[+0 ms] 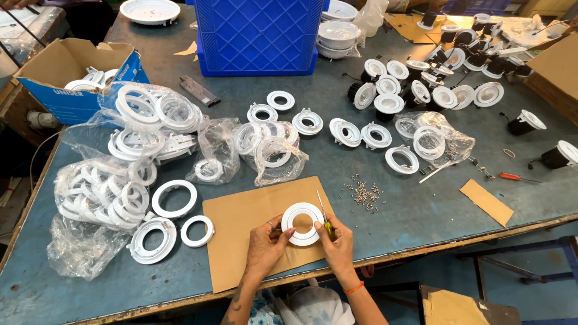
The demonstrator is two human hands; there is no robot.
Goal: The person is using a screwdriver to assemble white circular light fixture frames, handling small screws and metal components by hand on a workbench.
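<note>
My left hand (267,244) and my right hand (338,241) hold a white plastic ring (302,224) between them, flat over a brown cardboard sheet (241,229) at the table's front edge. Fingers of both hands pinch the ring's rim from either side. My right hand also grips a small screwdriver (325,219) with a yellow handle, its thin shaft pointing up and away beside the ring. A little pile of small screws (363,194) lies just right of the cardboard.
Clear bags of white rings (120,180) crowd the left. Loose rings (173,198) lie nearby. A blue crate (257,36) stands at the back, black-and-white lamp bodies (421,90) at back right, an open cardboard box (72,75) at far left. A red-handled screwdriver (518,177) lies right.
</note>
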